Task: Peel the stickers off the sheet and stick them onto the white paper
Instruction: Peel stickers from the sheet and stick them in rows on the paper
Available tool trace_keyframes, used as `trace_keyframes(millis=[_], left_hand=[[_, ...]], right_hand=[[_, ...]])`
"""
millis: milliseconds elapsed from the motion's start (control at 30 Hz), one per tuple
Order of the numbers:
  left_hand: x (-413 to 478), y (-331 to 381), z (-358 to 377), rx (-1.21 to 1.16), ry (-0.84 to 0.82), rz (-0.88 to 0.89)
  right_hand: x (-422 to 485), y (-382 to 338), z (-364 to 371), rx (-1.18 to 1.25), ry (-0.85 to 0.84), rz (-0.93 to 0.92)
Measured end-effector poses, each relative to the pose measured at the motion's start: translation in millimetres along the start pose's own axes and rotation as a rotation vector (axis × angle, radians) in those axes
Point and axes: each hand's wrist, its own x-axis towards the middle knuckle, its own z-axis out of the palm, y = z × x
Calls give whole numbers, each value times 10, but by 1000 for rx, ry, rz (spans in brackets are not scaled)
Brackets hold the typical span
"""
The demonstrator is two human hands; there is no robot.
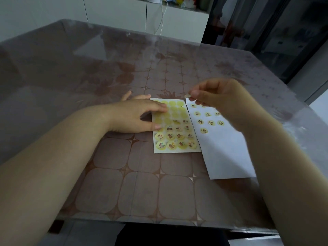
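The right hand hovers just right of the sticker sheet's far corner, thumb and forefinger pinching a small sticker (too blurred to read its design). The left hand lies flat with straight fingers, pressing the sheet's left edge. The white paper lies against the sheet's right edge.

We see pale yellow round stickers with small brownish motifs, white paper, and a brown tile-patterned surface.

table left side + far edge open, sheet & white paper mid-right, L hand on sheet, R hand w/ sticker above paper
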Motion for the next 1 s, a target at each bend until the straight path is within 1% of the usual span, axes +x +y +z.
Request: trace_keyframes(millis=[100, 233, 300, 367, 500, 700, 900, 1000], left_hand=[[8, 2, 3, -4, 5, 3], [15, 0, 3, 6, 11, 7], [20, -5, 3, 14, 10, 6], [26, -15, 7, 10, 19, 12], [23, -24, 7, 1, 17, 15], [20, -21, 8, -11, 33, 28], [19, -33, 0, -20, 22, 27], [23, -30, 6, -19, 18, 23]], right_hand=[[-64, -43, -254, -108, -3, 57], [-161, 110, -412, -205, -87, 202], [-230, 236, -411, -211, -75, 260], [-283, 337, -398, -166, -41, 291], [-322, 432, -354, -81, -28, 318], [-307, 496, -294, -148, 26, 370], [-317, 446, -249, -215, 30, 365], [-324, 428, -234, -248, 43, 333]])
